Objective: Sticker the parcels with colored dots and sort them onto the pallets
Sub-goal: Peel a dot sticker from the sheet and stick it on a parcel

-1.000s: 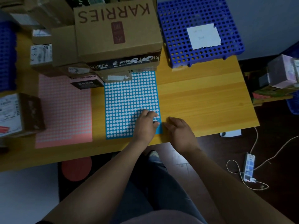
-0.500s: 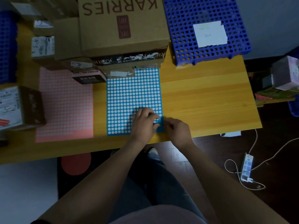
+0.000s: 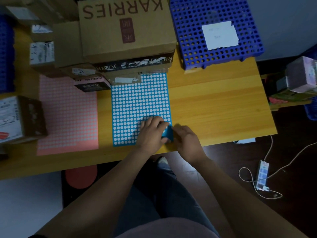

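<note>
- We see a yellow wooden bench (image 3: 214, 109) with stacked brown cardboard parcels (image 3: 127, 30) at its far side.
- A blue perforated plastic pallet (image 3: 188, 31) lies to their right.
- The blue dot-sticker sheet (image 3: 137, 103) lies mid-bench, its near-right corner bent up.
- The left hand (image 3: 151, 134) curls its fingers on that corner.
- The right hand (image 3: 188, 143) meets the corner with its fingers hidden, so we cannot tell its grip.

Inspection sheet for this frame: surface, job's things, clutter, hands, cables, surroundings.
Surface: wooden table.
Job's things: blue dot sheet, near right corner curled up; pink dot sheet beside it; parcels stacked behind; blue pallet bearing a white note.
Clutter: nothing seen.
Hands: left hand lies on the blue dot sheet, grip unclear; right hand pinches the curled corner.
Cables: power strip with white cable on the floor.
Surroundings: side shelf with boxes at right; red disc under the table.
</note>
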